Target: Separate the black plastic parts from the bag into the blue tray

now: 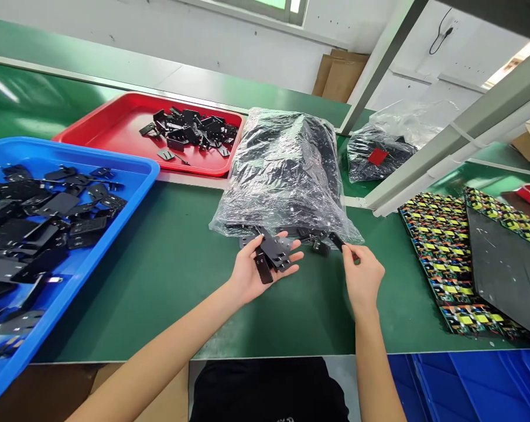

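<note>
Palm up, my left hand [251, 271] holds several flat black metal plates [274, 251], its thumb over them and its fingers spread beneath. My right hand [363, 272] pinches one small black metal plate [336, 240] between thumb and fingertips, at the near right corner of a clear plastic bag [291, 170]. The bag lies on the green table and is full of dark parts. A few loose black parts [320, 246] lie at the bag's near edge, between my hands. What exactly lies under the plates in my left palm is hidden.
A blue tray [89, 258] of black metal parts stands at the left. Behind it is a red tray [124, 126] with similar parts. Circuit board panels [440, 252] and a dark sheet [506, 269] lie at the right. A grey post [458, 138] rises beside a second plastic bag [379, 152].
</note>
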The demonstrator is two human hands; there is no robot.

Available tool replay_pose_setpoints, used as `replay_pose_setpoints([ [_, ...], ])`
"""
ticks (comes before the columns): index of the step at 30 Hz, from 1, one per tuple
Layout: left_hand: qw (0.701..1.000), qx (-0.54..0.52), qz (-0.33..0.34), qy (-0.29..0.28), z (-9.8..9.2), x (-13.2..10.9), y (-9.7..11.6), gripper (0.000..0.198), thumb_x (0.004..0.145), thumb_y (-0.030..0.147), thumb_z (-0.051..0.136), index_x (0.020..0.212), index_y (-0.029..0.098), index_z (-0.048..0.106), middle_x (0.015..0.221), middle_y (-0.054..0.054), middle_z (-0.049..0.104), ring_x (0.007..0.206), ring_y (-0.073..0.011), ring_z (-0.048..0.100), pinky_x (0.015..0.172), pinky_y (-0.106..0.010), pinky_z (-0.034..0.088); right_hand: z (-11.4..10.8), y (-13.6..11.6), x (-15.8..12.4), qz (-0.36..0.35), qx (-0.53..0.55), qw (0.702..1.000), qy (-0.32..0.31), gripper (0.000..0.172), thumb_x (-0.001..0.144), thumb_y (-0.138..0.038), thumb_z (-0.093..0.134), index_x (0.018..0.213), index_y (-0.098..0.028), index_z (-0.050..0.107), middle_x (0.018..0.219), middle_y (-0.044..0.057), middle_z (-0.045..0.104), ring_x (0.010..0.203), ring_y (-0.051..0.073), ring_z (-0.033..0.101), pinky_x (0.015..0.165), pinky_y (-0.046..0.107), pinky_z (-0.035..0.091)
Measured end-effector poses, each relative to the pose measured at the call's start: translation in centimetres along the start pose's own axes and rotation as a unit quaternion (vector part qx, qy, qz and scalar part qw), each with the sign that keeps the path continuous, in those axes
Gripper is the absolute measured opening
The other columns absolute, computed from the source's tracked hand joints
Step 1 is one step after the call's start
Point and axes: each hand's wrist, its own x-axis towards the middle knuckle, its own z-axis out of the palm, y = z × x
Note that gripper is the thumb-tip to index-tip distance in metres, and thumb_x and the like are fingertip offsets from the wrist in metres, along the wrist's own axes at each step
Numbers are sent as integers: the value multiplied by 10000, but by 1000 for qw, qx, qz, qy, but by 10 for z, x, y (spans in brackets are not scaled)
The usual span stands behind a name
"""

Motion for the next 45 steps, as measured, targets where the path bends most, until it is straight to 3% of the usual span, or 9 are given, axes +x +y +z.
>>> replay_pose_setpoints([
  [2,1000,-6,-15,-14,-1,1,-1,550,840,355,454,1346,148,393,1253,-176,564,1126,-334,548,931,-465,414,-7,-17,-7,-25,52,998,36,282,884,-349,462,845,-170,676,831,71,673,683,169,590,629,301,469],
  [5,998,-13,-40,-48,-5,2,-3,559,814,329,454,1340,144,403,1241,-178,573,1131,-339,543,937,-475,395,-13,-43,-21,-119,79,989,44,185,879,-257,498,912,-208,673,873,65,678,789,182,630,722,324,508],
  [9,994,-14,-70,-77,-9,2,-5,529,807,308,415,1298,114,458,1111,-161,648,981,-281,623,873,-462,438,-4,-62,-36,-271,134,953,-12,222,860,-142,516,1013,-231,650,926,69,674,877,180,638,764,327,536],
  [12,995,3,-74,-63,-9,1,-5,518,813,300,402,1291,115,473,1097,-149,654,894,-255,639,766,-404,485,6,-61,-41,-315,143,937,-52,265,860,-119,508,1067,-237,626,1020,94,644,977,201,610,788,365,543],
  [16,996,16,-76,-47,-7,0,-4,504,835,335,400,1289,133,481,1145,-148,630,886,-261,636,710,-390,500,10,-59,-43,-322,137,935,-55,306,847,-85,521,1098,-239,602,1059,104,614,1039,215,567,800,392,537],
  [26,997,23,-48,-53,-13,2,-6,517,815,316,446,1305,149,469,1088,-127,659,822,-218,635,706,-365,504,10,-69,-41,-290,110,950,-28,227,848,-115,535,1019,-220,642,984,90,618,951,208,573,782,374,512],
  [36,997,38,-54,-41,-13,4,-6,475,863,388,439,1276,159,494,1138,-140,643,850,-209,647,659,-287,491,14,-72,-50,-355,93,930,26,286,785,-52,605,1037,-187,614,807,63,609,784,170,570,681,304,499],
  [45,999,32,-29,-19,-8,4,-5,449,863,410,470,1245,179,515,1115,-124,650,779,-184,655,573,-234,475,19,-70,-53,-306,118,945,-7,202,806,-105,597,959,-228,643,993,83,613,898,188,572,757,339,509],
])
